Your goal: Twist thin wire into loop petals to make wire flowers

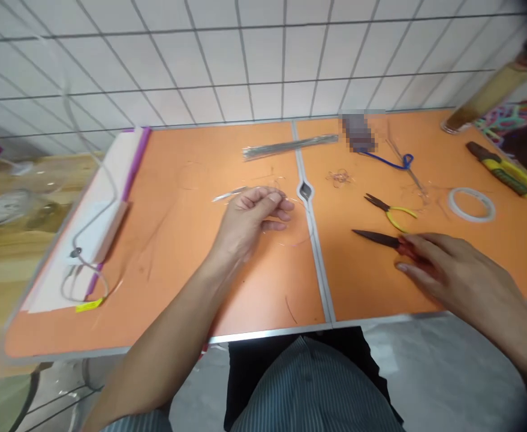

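Note:
My left hand (254,219) rests mid-table with its fingers curled, pinching a thin silver wire (229,194) that sticks out to the left. My right hand (447,267) lies over the red grip of long-nosed black pliers (380,240) and holds them. Just beyond those pliers are smaller yellow-handled pliers (391,210). A small tangle of copper wire (340,177) lies between my hands and the far edge. A bundle of straight metal rods (290,147) lies further back on the orange table (177,294).
A white tape roll (471,204), a yellow-black utility knife (501,177) and blue cord (384,161) lie right. A blurred object (358,132) stands at the back. A white board (95,228) with purple edging and grey wire lies left. A white grid wall rises behind.

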`<state>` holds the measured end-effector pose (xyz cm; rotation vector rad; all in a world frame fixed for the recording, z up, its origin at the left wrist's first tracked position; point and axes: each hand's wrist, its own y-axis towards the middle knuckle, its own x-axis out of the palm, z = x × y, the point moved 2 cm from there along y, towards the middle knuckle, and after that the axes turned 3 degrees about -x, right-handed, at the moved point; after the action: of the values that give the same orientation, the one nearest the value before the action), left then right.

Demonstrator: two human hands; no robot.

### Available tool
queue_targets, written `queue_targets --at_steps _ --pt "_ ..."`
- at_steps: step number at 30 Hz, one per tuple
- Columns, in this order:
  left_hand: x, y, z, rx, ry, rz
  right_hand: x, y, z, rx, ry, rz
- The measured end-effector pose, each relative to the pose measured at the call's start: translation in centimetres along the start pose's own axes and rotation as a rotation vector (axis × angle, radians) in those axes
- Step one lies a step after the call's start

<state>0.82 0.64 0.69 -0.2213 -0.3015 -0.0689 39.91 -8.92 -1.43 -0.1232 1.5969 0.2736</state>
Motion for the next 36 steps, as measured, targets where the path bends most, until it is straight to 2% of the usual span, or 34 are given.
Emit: queue_targets --at_steps 4,9,14,17,19,22,24,26,28,32,36 --pt "0.3 -0.3 0.3 -0.013 0.033 0.036 0.3 0.7 -0.3 -0.127 -0.040 -0.018" --pt "0.4 -0.6 0.4 -0.025 0.031 0.037 1.1 1.2 0.6 -0.184 0.004 0.006" --pt "0.3 -0.6 0.4 -0.022 0.033 0.038 1.5 0.6 0.6 -0.165 -0.019 0.026" --pt "0.5 -0.6 0.2 -0.045 0.041 0.034 1.5 0.2 -0.2 -0.129 -0.002 0.046" --pt "0.6 -0.7 0.1 -0.057 0.044 0.037 0.9 0.2 -1.3 -0.066 0.139 0.069" --pt "1.0 -0.8 -0.1 -0.077 0.028 0.028 -0.4 0.4 -3.2 0.190 0.676 0.096" --pt "1.1 -0.7 -0.3 -0.080 -0.005 -0.007 -0.7 0.4 -4.1 0.451 1.195 -0.016" --pt "1.0 -0.4 -0.4 -0.064 -0.028 -0.032 -0.9 0.4 -4.8 0.598 1.511 -0.156" --pt "0.8 -0.2 -0.5 -0.064 -0.041 -0.039 -1.1 0.8 -5.3 0.641 1.651 -0.247" --pt "0.7 -0.1 -0.4 -0.061 -0.068 -0.060 -1.6 1.8 -7.1 0.618 1.779 -0.257" --pt "0.6 -0.1 -0.4 -0.090 -0.091 -0.054 -1.6 2.2 -9.7 0.670 1.819 -0.446"
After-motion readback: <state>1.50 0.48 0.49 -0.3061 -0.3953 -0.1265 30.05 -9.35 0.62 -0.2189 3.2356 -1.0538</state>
